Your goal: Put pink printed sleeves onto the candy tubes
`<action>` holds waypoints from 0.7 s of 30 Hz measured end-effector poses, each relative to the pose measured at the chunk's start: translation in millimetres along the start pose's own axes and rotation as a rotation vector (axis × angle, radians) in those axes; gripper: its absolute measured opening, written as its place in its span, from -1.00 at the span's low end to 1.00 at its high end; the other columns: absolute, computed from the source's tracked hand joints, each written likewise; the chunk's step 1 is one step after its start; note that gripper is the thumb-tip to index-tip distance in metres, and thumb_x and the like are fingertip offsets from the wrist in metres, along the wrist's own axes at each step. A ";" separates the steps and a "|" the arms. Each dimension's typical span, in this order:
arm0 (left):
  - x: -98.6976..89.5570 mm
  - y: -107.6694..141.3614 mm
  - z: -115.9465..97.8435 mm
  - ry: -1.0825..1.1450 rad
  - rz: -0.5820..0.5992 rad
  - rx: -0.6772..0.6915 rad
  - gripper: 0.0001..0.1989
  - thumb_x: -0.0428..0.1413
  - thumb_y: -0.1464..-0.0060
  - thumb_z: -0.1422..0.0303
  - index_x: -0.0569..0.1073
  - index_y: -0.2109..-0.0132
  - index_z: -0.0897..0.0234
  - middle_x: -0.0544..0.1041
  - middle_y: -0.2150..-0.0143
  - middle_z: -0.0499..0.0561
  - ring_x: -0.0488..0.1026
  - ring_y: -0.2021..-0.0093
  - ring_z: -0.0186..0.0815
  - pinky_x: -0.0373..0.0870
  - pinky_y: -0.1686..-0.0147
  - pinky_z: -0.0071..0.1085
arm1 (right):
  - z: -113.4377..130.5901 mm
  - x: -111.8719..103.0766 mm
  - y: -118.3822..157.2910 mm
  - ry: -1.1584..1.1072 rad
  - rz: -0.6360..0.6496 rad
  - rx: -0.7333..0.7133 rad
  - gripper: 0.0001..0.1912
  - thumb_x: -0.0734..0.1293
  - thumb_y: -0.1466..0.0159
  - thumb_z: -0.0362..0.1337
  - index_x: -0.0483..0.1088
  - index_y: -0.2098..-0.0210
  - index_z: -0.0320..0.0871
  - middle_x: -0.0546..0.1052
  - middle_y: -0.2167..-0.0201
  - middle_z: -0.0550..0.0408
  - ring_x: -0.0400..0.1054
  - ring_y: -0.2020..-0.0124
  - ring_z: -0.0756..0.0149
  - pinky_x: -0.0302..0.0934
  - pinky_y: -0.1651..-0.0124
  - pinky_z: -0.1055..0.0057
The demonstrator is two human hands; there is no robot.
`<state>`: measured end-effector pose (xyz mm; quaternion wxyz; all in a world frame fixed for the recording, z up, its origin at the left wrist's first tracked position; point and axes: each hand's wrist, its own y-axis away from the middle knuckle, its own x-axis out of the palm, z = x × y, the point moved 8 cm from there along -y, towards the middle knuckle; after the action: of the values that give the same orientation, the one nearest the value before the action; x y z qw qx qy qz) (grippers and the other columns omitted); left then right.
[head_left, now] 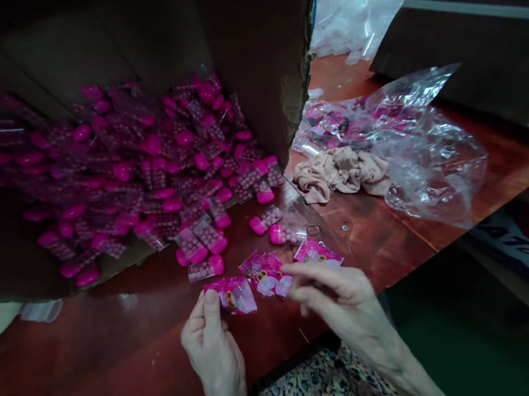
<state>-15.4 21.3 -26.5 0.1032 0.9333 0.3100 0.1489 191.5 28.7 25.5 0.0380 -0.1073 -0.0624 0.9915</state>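
Note:
My left hand (216, 348) pinches a pink printed packet (235, 295) with a pale, see-through end between thumb and fingers. My right hand (345, 299) is stretched toward the middle, thumb and index finger apart. Its fingertips are close to more pink printed packets (261, 265) with pale ends, lying on the reddish wooden table; whether they touch is unclear. Another pink packet (317, 251) lies just behind the right hand. Small clear containers with pink caps and round pink beads (208, 268) lie just beyond the left hand.
A big cardboard box (263, 42) lies open toward me, with a heap of pink-capped containers (153, 169) spilling out. To the right are a crumpled cloth (341, 171) and a clear plastic bag (440, 155). A second dark box (481, 40) stands at the right.

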 end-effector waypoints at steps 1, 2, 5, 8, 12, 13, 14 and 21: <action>3.4 1.1 -0.1 -0.003 0.030 -0.015 -0.82 0.29 0.18 0.28 0.53 0.50 0.32 0.49 0.54 -0.11 0.32 0.51 -0.48 0.30 0.43 -0.57 | 2.4 11.3 0.6 -0.009 0.082 -0.015 -0.78 0.36 -0.17 -0.31 0.49 0.16 -0.08 0.49 0.52 0.18 0.37 0.54 0.40 0.31 0.44 0.47; 6.8 2.7 0.1 -0.007 0.057 -0.031 -0.81 0.29 0.19 0.27 0.52 0.51 0.32 0.49 0.55 -0.10 0.32 0.51 -0.47 0.31 0.44 -0.57 | 5.2 22.9 1.9 -0.001 0.156 -0.042 -0.78 0.38 -0.15 -0.29 0.50 0.18 -0.08 0.49 0.49 0.16 0.38 0.50 0.38 0.31 0.42 0.46; 11.9 6.5 2.8 0.003 0.081 -0.097 -0.76 0.33 0.29 0.24 0.51 0.55 0.33 0.48 0.59 -0.09 0.31 0.55 -0.47 0.33 0.48 -0.55 | 8.9 50.4 7.4 0.100 0.266 -0.116 -0.85 0.31 -0.23 -0.26 0.52 0.26 -0.11 0.46 0.46 0.10 0.34 0.46 0.35 0.28 0.40 0.44; 12.0 5.6 11.3 0.046 0.088 -0.227 -0.72 0.36 0.40 0.25 0.49 0.59 0.35 0.48 0.62 -0.07 0.31 0.60 -0.47 0.33 0.54 -0.54 | 13.2 60.4 13.7 0.169 0.214 -0.195 -0.76 0.22 -0.29 -0.30 0.52 0.38 -0.13 0.45 0.54 0.08 0.32 0.53 0.34 0.25 0.47 0.42; 3.0 -6.3 12.4 0.061 0.053 -0.266 -0.71 0.38 0.44 0.27 0.49 0.58 0.38 0.48 0.63 -0.05 0.33 0.61 -0.47 0.31 0.58 -0.56 | 17.1 47.0 13.8 0.112 0.086 -0.229 -0.84 0.29 -0.25 -0.31 0.49 0.42 -0.09 0.50 0.56 0.12 0.38 0.56 0.36 0.30 0.47 0.45; -1.7 -11.2 8.5 0.069 0.016 -0.224 -0.71 0.38 0.45 0.28 0.49 0.57 0.37 0.48 0.63 -0.06 0.33 0.62 -0.48 0.30 0.59 -0.57 | 15.1 38.2 9.6 0.127 0.036 -0.221 -0.85 0.30 -0.25 -0.30 0.48 0.43 -0.09 0.50 0.55 0.13 0.38 0.53 0.35 0.32 0.43 0.44; -6.6 -15.7 4.1 0.076 -0.022 -0.175 -0.71 0.38 0.46 0.28 0.49 0.57 0.36 0.48 0.64 -0.08 0.33 0.62 -0.48 0.30 0.60 -0.58 | 11.3 27.6 3.6 0.168 -0.027 -0.204 -0.85 0.29 -0.25 -0.29 0.47 0.41 -0.09 0.50 0.53 0.11 0.39 0.48 0.33 0.33 0.37 0.39; -9.2 -23.8 -4.4 0.065 -0.014 -0.120 -0.77 0.35 0.34 0.32 0.50 0.53 0.37 0.48 0.61 -0.08 0.32 0.64 -0.49 0.26 0.68 -0.58 | -37.2 -5.1 -50.4 0.872 -0.145 -0.035 -0.74 0.21 -0.27 -0.22 0.41 0.21 -0.29 0.42 0.13 -0.31 0.20 0.04 -0.15 0.16 0.08 -0.08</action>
<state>-36.9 34.9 -31.1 0.1498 0.9179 0.3103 0.1967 207.7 82.4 -2.9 0.1286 -0.5114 -0.0647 0.8472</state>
